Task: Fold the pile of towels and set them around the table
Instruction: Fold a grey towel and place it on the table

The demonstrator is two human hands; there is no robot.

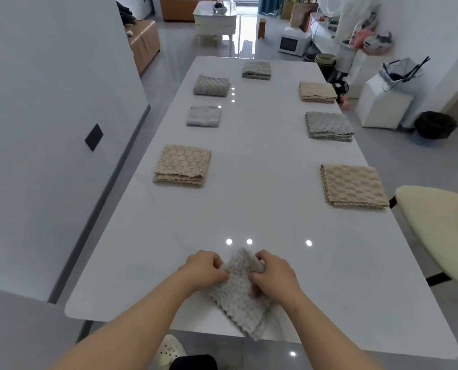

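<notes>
A grey bumpy towel hangs partly folded over the near edge of the white table. My left hand pinches its upper left edge and my right hand grips its upper right part. Several folded towels lie around the table: beige towel, grey towel and another grey towel along the left side, a grey towel at the far end, and a beige towel, a grey towel and a beige towel along the right side.
A cream chair stands at the table's right side. A white wall runs close along the left. Beyond the far end are a microwave, a white cabinet and a black bin on the floor.
</notes>
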